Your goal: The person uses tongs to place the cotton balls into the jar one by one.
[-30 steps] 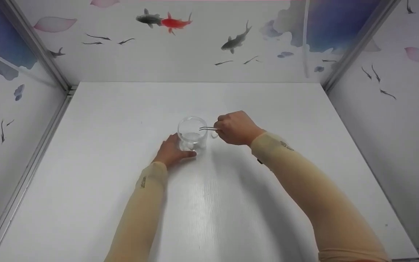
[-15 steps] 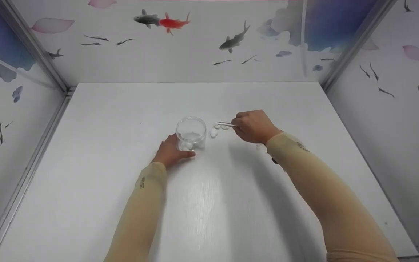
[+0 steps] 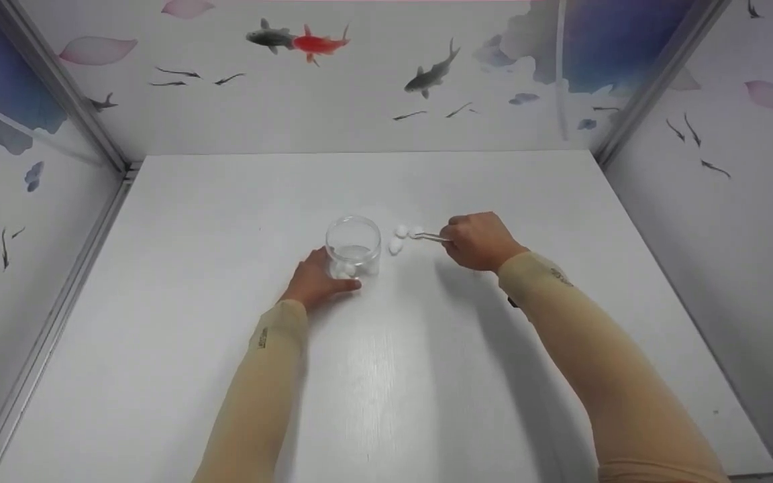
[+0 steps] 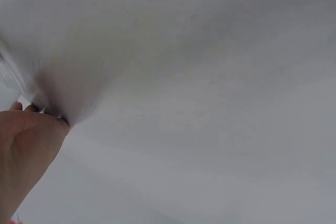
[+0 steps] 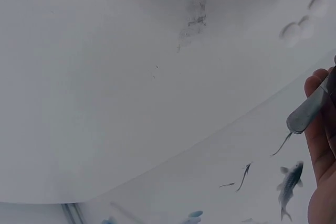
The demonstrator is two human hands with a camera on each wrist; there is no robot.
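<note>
My left hand (image 3: 313,278) grips a clear round jar (image 3: 368,260) from its left side, thumb across the front. Small white balls (image 3: 347,270), like cotton balls, show through the jar's wall low down. In my right hand (image 3: 480,240) a pair of metal tweezers (image 3: 432,237) is pinched, pointing left. Its tips are right at the rightmost of 3 white balls (image 3: 401,231) lying just right of the jar. The right wrist view shows the broad end of the tweezers (image 5: 307,113) and the balls (image 5: 289,34) on the table; the tweezer tips are out of frame there.
A white tabletop (image 3: 359,376) spreads around both hands. Upright panels printed with fish and petals (image 3: 319,94) enclose it at the back, left and right. Shadows of the arms fall across the table.
My right hand has moved right, taking the tweezers from over the jar's right rim to the white balls. The left hand keeps its hold on the jar.
</note>
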